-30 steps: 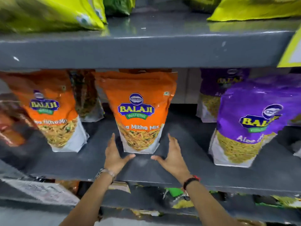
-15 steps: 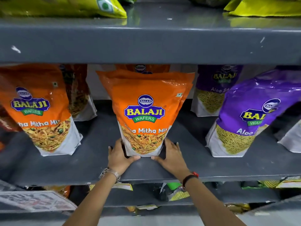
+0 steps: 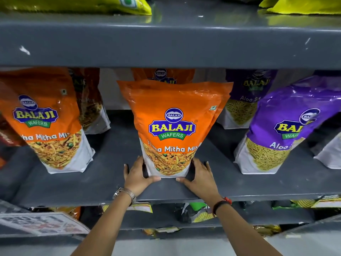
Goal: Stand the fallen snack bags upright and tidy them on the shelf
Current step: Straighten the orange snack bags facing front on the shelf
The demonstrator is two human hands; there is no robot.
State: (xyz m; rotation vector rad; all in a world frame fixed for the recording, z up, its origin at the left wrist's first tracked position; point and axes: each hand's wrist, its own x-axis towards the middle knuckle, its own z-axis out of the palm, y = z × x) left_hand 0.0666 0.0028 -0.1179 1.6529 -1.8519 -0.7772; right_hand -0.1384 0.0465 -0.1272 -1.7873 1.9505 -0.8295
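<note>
An orange Balaji snack bag (image 3: 173, 115) stands upright in the middle of the grey shelf (image 3: 103, 182). My left hand (image 3: 137, 174) presses against its lower left corner and my right hand (image 3: 200, 175) against its lower right corner, thumbs along the bag's front bottom edge. Another orange bag (image 3: 162, 74) stands right behind it, mostly hidden. A second orange bag (image 3: 46, 124) stands upright to the left, and a purple bag (image 3: 287, 130) leans at the right.
A dark bag (image 3: 92, 108) and a purple bag (image 3: 243, 100) stand further back. The shelf above (image 3: 166, 45) carries yellow-green bags (image 3: 92, 4). The shelf below holds several packets (image 3: 195, 213) and a printed sign (image 3: 42, 222).
Both hands have slid forward from the bare shelf and closed in on the middle orange bag's base. The view has shifted closer to the shelf.
</note>
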